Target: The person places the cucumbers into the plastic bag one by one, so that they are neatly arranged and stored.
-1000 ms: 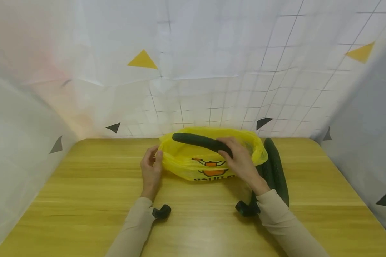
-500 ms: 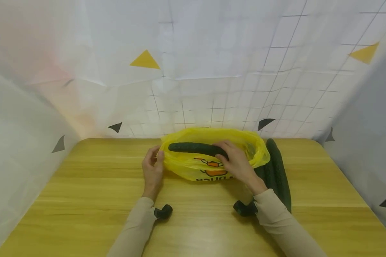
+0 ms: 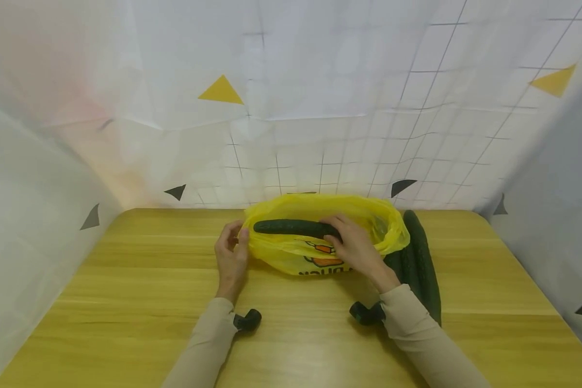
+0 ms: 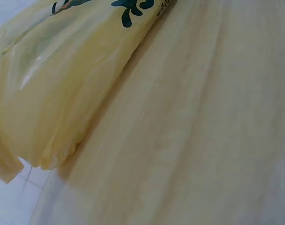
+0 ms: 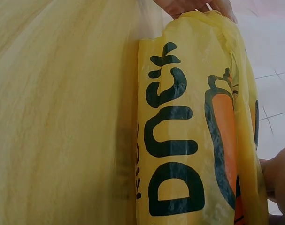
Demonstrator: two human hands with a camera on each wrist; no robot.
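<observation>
In the head view, a yellow plastic bag [image 3: 276, 257] with a duck print lies on the table, its mouth spread wide. My left hand [image 3: 230, 256] pinches the bag's left rim between thumb and fingers. My right hand [image 3: 356, 245] grips the right end of a dark green cucumber [image 3: 286, 227]. This cucumber lies level within the bag's mouth. The bag's printed side [image 5: 180, 117] fills much of the right wrist view, where part of my right hand [image 5: 279, 176] shows at the right edge. The left wrist view catches the bag's left end [image 4: 53, 93].
Several more cucumbers [image 3: 423, 264] lie side by side right of the bag, partly under my right forearm. The wooden table [image 3: 102, 291] ends behind the bag at a white, grid-lined wall sheet [image 3: 291, 134]. Black cameras [image 3: 248, 320] sit on both wrists.
My right hand has lowered the cucumber from above the bag into its mouth, and the cucumber has turned from slanted to level. My left hand keeps its hold on the rim.
</observation>
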